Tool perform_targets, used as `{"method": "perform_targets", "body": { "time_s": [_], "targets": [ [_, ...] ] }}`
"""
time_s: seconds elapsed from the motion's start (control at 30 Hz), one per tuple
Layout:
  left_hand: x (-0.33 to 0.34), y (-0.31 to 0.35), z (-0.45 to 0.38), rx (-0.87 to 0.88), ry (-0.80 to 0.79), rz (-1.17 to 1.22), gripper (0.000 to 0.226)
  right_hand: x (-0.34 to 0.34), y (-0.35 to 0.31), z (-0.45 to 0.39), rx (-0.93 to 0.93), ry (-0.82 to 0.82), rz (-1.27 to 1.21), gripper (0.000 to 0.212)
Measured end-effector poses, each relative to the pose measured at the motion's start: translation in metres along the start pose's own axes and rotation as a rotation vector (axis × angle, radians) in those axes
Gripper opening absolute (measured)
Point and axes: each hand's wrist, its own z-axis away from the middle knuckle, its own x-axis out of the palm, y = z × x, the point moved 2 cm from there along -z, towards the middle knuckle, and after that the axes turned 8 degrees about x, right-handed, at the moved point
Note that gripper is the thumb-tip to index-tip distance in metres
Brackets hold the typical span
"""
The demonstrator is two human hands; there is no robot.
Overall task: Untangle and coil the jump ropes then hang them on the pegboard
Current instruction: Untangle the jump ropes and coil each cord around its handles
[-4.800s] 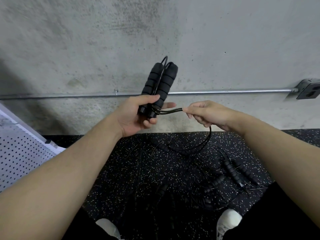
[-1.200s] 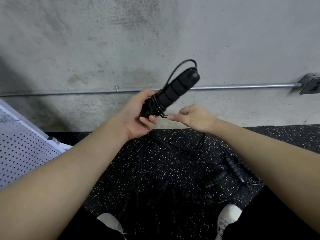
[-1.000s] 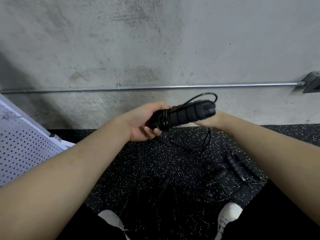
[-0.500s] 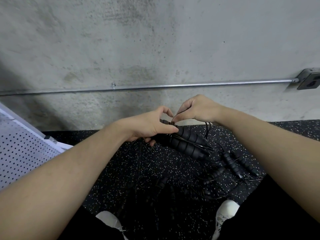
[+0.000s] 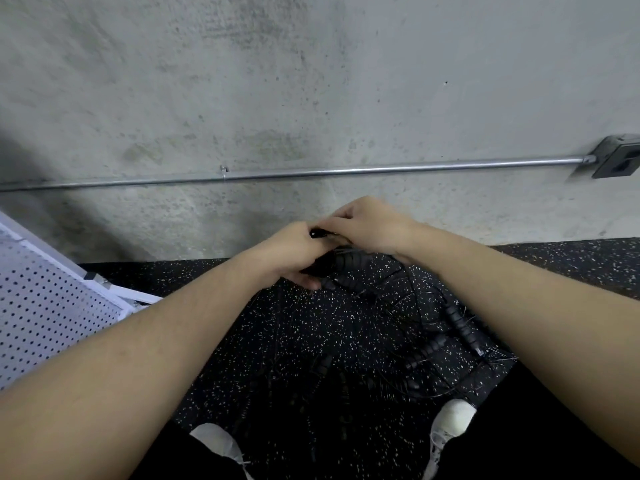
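Both hands, left (image 5: 294, 252) and right (image 5: 370, 225), curl tight around the bundled jump rope handles (image 5: 346, 268) above the floor (image 5: 207, 275); if the grip slips, the wrapped cord likely springs loose into the tangled ropes (image 5: 446, 337) below.

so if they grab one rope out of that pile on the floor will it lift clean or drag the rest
It will likely drag others: the thin cords in the pile of jump ropes cross one another. The cords look floppy, so they would sag and snag. The ribbed handles look like foam, probably light and grippy.
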Motion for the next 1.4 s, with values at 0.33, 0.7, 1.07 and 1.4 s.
{"method": "perform_targets", "body": {
  "time_s": [0.33,0.7,1.07,1.4],
  "targets": [
    [-0.021,0.005,-0.005,-0.019,0.024,0.636,0.029,-0.001,-0.003,0.000,-0.075,-0.011,-0.221,0.017],
    [-0.032,0.011,0.008,0.102,-0.140,0.733,0.054,-0.026,0.017,0.002,0.048,-0.131,-0.266,0.039],
    [-0.022,0.019,0.016,0.112,-0.112,0.809,0.040,-0.024,0.013,0.003,-0.049,-0.072,-0.512,0.016],
    [-0.013,0.018,0.003,0.031,0.155,0.826,0.031,-0.015,0.011,-0.001,-0.022,0.030,-0.543,0.023]
  ]
}}
